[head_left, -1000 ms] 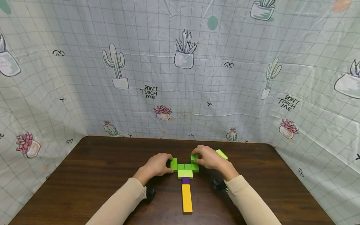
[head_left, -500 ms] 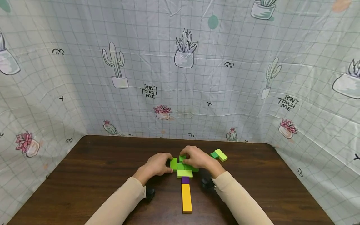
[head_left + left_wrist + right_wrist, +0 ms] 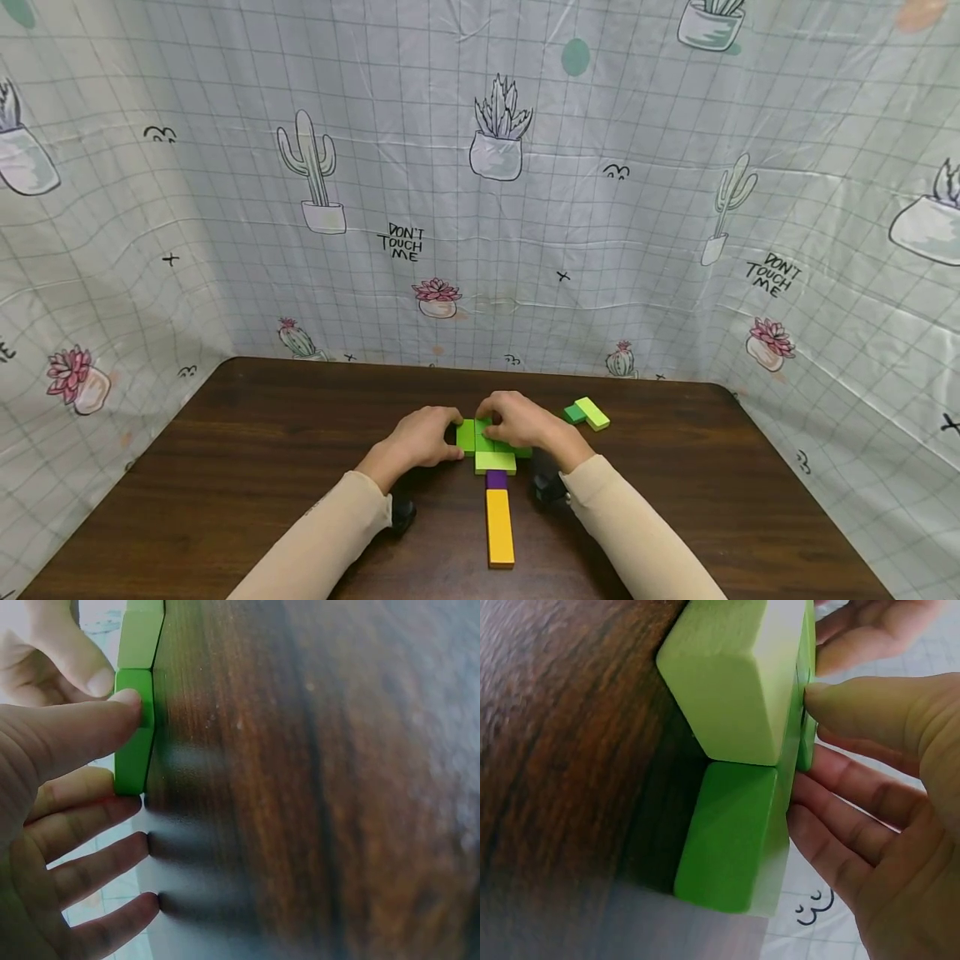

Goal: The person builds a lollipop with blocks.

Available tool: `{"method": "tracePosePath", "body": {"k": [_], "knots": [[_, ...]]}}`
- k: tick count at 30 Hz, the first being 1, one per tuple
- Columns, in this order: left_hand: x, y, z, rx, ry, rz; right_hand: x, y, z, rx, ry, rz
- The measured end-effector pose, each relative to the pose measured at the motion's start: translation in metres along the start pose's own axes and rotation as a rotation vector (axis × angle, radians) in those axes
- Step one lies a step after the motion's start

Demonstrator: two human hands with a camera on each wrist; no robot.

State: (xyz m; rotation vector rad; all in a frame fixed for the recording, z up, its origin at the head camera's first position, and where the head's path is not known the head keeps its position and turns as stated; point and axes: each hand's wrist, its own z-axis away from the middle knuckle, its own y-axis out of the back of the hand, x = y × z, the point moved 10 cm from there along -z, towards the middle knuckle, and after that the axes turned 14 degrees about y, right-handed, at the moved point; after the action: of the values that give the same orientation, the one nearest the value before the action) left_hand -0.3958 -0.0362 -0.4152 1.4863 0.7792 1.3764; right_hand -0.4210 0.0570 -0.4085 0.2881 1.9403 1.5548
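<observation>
My left hand [image 3: 420, 435] pinches the leftmost green block [image 3: 465, 437] between thumb and fingers at its near and far ends; in the left wrist view the thumb presses the near face of that block. Beside it, my right hand [image 3: 521, 417] holds another green block [image 3: 482, 427] by thumb and fingertips, partly hidden by the fingers. It lies against the left block, beyond the row of flat blocks. A pale green block [image 3: 495, 463] lies before the row, then a purple block [image 3: 496, 479] and a long yellow block [image 3: 500, 529]. The right end block [image 3: 724, 840] shows in the right wrist view.
Farther right on the dark wooden table [image 3: 300, 400] lie a small darker green block [image 3: 574, 414] and a pale green block [image 3: 593, 413], touching. A patterned curtain [image 3: 525, 217] hangs behind the table and along its sides.
My right hand has carried its green block from the right end of the row leftward and lowered it against the left block. The left hand stays in place.
</observation>
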Motion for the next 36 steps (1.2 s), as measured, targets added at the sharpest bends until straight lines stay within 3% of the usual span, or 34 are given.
{"method": "tracePosePath", "body": {"k": [23,36], "knots": [[0.001,0.001,0.001,-0.002,0.011,0.007,0.007,0.001,0.004,0.021,-0.033,-0.033],[0.001,0.000,0.002,0.005,0.018,0.000,0.047,0.027,0.039,0.111,-0.128,-0.001]]}}
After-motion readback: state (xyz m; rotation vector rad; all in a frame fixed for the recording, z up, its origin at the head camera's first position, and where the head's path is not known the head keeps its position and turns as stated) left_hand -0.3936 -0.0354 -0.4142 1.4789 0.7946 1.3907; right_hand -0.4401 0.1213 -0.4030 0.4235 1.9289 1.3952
